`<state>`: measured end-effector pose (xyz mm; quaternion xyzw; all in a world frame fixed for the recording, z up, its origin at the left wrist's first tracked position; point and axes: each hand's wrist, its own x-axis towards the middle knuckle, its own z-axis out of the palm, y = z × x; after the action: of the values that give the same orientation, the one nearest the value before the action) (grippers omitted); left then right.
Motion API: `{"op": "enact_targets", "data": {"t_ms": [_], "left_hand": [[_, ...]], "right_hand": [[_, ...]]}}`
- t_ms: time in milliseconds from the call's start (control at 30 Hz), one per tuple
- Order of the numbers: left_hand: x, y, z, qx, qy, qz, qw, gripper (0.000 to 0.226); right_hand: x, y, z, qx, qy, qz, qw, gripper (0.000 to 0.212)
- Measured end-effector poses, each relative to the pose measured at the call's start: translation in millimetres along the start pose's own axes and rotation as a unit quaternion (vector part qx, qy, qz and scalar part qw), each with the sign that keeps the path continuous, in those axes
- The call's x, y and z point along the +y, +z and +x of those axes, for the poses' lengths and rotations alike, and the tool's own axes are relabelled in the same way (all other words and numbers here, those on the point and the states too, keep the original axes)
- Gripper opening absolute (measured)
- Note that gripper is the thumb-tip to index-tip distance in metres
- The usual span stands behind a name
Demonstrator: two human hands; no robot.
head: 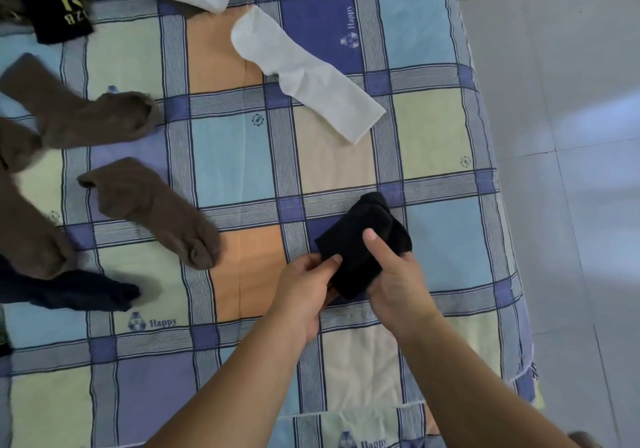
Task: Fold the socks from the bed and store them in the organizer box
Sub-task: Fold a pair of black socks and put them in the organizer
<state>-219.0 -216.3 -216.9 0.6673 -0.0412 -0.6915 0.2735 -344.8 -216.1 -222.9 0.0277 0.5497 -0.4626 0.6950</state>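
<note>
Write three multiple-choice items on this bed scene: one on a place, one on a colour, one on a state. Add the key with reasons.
1. Where does the white sock lie?
A. Beyond the hands
B. On the floor
C. Under the forearms

2. What colour is the held sock bundle?
A. White
B. Black
C. Brown

3. How is the bundle held?
A. Lying untouched
B. One hand only
C. Both hands grip it

Key: 1 A, it lies on the bedsheet farther up; 2 B, it is black; 3 C, left hand and right hand both clasp it.

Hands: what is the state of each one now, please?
Left hand: holding the folded black socks.
Right hand: holding the same socks, thumb on top.
</note>
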Motion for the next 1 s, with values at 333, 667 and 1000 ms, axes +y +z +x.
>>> {"op": "enact_targets", "data": {"t_ms": [333,667,1000], "left_hand": [[1,-66,-79,0.030,-0.021,0.335,0.942,0.010],[-21,-187,-291,0.113,-0.007,0.480,0.870,0.004],[-120,-244,-429,0.221,-0.035,0.309,0.924,0.015]], "right_hand": [[-36,17,-33,0.114,0.063,-0.043,0.991,0.019],[-81,64,-179,0.024,0.098,-0.233,0.967,0.018],[-53,97,-266,-0.047,0.099,-0.479,0.871,0.045]]}}
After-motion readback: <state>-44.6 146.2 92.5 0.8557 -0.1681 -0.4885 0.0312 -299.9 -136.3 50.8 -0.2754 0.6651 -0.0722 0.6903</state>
